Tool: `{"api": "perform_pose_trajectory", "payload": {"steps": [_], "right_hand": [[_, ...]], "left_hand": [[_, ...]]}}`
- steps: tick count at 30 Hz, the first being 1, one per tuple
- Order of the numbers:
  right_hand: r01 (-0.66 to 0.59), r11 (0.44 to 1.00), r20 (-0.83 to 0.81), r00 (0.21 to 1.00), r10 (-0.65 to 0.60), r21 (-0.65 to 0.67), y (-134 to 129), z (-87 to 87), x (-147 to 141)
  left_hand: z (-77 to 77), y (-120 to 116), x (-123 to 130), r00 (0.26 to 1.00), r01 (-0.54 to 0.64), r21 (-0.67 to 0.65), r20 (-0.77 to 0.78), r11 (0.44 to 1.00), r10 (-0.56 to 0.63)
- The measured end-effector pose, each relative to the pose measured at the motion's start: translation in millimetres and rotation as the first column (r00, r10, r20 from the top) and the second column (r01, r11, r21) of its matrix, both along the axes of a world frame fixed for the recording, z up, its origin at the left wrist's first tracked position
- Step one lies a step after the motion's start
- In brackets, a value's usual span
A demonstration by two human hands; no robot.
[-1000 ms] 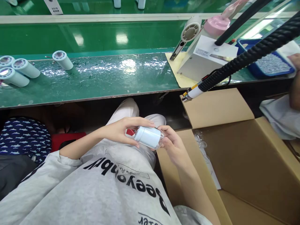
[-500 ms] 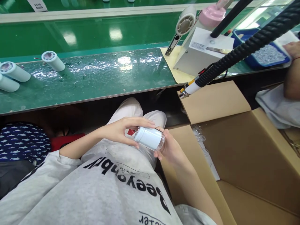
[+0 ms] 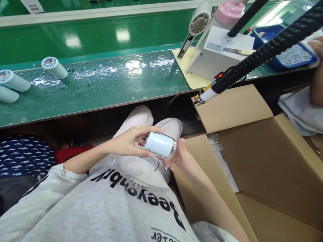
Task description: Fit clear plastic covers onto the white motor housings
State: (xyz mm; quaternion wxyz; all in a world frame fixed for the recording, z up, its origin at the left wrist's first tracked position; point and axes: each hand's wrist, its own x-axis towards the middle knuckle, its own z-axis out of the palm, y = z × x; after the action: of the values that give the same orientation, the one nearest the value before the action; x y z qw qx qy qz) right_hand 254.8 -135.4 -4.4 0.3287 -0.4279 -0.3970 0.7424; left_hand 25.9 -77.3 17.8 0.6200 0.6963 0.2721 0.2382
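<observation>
A light blue cylinder (image 3: 160, 144) with a clear cap-like end lies nearly level above my lap. My left hand (image 3: 132, 141) grips its left end, thumb below and fingers along the top. Close to the clear end is my right hand (image 3: 181, 158), its thumb raised and its fingers apart; whether a fingertip touches the cylinder is hard to see. A thin red wire (image 3: 157, 164) hangs below the cylinder. More light blue cylinders with finned ends, one of them standing apart (image 3: 57, 68), rest on the green bench (image 3: 113, 80) at the left.
An open cardboard box (image 3: 264, 161) is at my right. Over its flap hangs a black coiled hose with a metal tip (image 3: 199, 102). A handheld fan (image 3: 199, 23), a white stand (image 3: 214, 60) and a blue tray (image 3: 297, 64) are at the back right, near another person's arm.
My right hand has loosened from the clear end, its fingers more spread. The red wire now shows below the cylinder. A red light shows beside the hose.
</observation>
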Motion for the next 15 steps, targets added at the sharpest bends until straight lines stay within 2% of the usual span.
{"api": "perform_pose_trajectory", "payload": {"steps": [1, 2, 3, 5, 7, 8, 9, 10, 11, 13, 14, 15], "right_hand": [[0.070, 0.984, 0.060, 0.995, -0.081, 0.164, -2.3, -2.4, 1.6], [0.112, 0.932, 0.118, 0.980, -0.162, 0.344, -4.4, -4.8, 3.5], [0.112, 0.846, 0.167, 0.959, -0.231, 0.521, -6.0, -7.0, 5.4], [-0.005, 0.604, 0.245, 0.917, -0.316, 0.797, -7.8, -10.5, 8.5], [-0.157, 0.364, 0.292, 0.889, -0.354, 0.918, -8.2, -11.8, 9.7], [-0.196, 0.287, 0.297, 0.882, -0.367, 0.938, -8.4, -11.5, 9.5], [-0.204, 0.265, 0.294, 0.882, -0.368, 0.942, -8.7, -10.8, 8.9], [-0.181, 0.305, 0.287, 0.891, -0.351, 0.935, -9.3, -9.8, 8.0], [-0.132, 0.391, 0.269, 0.908, -0.321, 0.911, -10.1, -8.7, 7.0], [0.009, 0.610, 0.188, 0.948, -0.258, 0.792, -12.0, -7.0, 5.3], [0.073, 0.703, 0.137, 0.961, -0.238, 0.708, -12.8, -6.7, 4.8], [0.124, 0.770, 0.090, 0.969, -0.230, 0.626, -13.6, -6.7, 4.8]], "left_hand": [[0.9, -0.9, 0.1, 1.000, -0.018, -0.023, 0.003, 1.000, 0.019], [1.3, -1.7, 0.0, 0.999, -0.031, -0.044, 0.013, 0.999, 0.032], [1.2, -2.3, -0.3, 0.999, -0.036, -0.063, 0.027, 0.997, 0.037], [-0.3, -3.2, -1.6, 0.998, -0.029, -0.081, 0.054, 0.996, 0.034], [-2.4, -3.5, -3.5, 0.998, -0.018, -0.065, 0.052, 0.998, 0.022], [-3.3, -3.3, -4.6, 0.999, -0.014, -0.054, 0.045, 0.998, 0.016], [-4.0, -2.8, -5.6, 0.999, -0.005, -0.050, 0.039, 0.999, 0.007], [-4.5, -2.1, -6.5, 0.999, 0.007, -0.053, 0.035, 0.999, -0.005], [-4.8, -1.2, -7.2, 0.999, 0.024, -0.061, 0.035, 0.998, -0.022], [-5.3, 0.7, -7.7, 0.997, 0.074, -0.080, 0.040, 0.994, -0.071], [-5.6, 1.6, -7.4, 0.994, 0.100, -0.090, 0.044, 0.991, -0.096], [-6.1, 2.4, -6.7, 0.992, 0.123, -0.108, 0.046, 0.987, -0.118]]}}
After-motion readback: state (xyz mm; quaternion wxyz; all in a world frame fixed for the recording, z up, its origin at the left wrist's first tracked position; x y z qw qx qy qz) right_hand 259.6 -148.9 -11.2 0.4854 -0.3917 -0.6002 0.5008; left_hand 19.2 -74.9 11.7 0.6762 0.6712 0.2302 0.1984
